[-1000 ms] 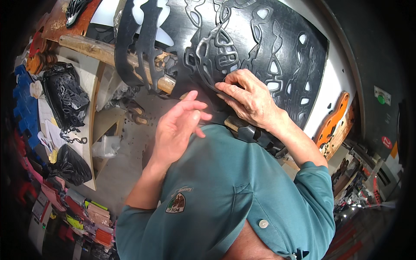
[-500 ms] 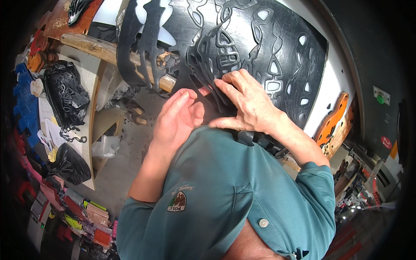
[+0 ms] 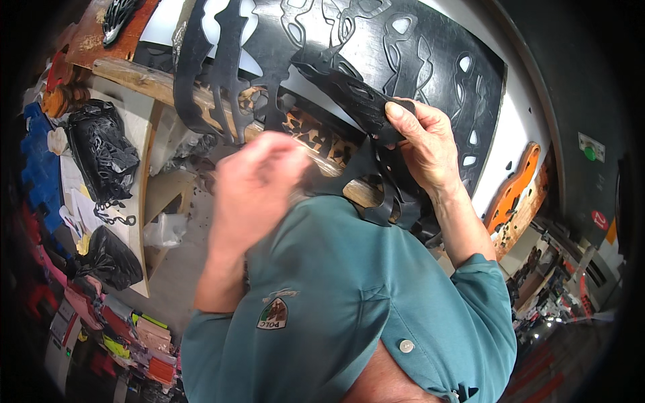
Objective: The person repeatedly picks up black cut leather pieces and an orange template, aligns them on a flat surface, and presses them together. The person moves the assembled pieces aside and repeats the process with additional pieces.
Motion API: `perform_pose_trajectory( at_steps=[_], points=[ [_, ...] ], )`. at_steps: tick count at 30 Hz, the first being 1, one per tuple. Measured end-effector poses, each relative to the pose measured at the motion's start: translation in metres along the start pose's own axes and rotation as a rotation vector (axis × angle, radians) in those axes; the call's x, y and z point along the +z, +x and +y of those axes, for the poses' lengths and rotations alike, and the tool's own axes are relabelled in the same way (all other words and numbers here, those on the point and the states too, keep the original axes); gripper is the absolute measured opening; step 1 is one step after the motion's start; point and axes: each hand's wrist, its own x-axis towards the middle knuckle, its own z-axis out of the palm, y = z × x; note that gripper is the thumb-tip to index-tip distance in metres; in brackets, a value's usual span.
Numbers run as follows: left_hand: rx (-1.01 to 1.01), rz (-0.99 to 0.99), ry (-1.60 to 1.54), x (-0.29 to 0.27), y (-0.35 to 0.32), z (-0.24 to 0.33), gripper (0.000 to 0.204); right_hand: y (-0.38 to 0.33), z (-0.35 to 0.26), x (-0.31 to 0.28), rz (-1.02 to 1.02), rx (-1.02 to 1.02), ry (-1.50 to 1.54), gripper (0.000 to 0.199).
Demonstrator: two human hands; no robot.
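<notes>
My right hand pinches the end of a dark, floppy cut-out piece between thumb and fingers. It has slots and ridged lines and is lifted above a large black sheet with shaped holes cut through it. The piece's far end reaches up and left over the sheet. My left hand is in front of my left side, near hanging black strips; motion smears its fingers. Other black scrap strips hang against my shirt, below my right hand.
Beneath the sheet's near edge runs a wooden beam, with black scraps around it. A shelf at left carries black plastic bags. On the right lies an orange shaped tool, beside a dark machine panel with a green button.
My right hand has moved up and right, raising the black cut-out piece off the sheet. My left hand has come away from it, down and left. The sheet's near part now shows a gap.
</notes>
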Motion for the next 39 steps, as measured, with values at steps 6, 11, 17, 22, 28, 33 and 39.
perform_pose_trajectory(
  at_steps=[6,11,17,22,28,33,39],
  points=[
    [0.291,0.030,0.245,0.062,0.033,-0.003,0.044,-0.003,0.006,0.018,0.083,0.037,0.249,0.023],
    [0.393,0.033,0.271,0.072,0.054,-0.012,0.043,-0.004,0.006,0.024,0.044,-0.007,0.367,0.025],
    [0.592,0.088,0.238,0.065,0.062,-0.023,0.023,-0.005,0.008,0.034,0.093,-0.081,0.152,0.030],
    [0.454,0.094,0.170,0.057,0.062,-0.033,0.022,-0.001,0.002,0.022,0.147,-0.108,0.009,0.032],
    [0.114,0.532,-0.145,-0.016,0.083,-0.047,0.028,0.007,-0.052,-0.051,0.499,-0.418,0.284,0.019],
    [0.074,0.546,-0.305,-0.070,0.088,-0.066,0.035,-0.022,-0.121,-0.151,0.428,-0.673,0.221,0.017],
    [0.052,0.590,-0.513,-0.093,0.093,-0.069,0.036,-0.073,-0.209,-0.200,0.451,-0.936,0.146,0.025]
  ],
)
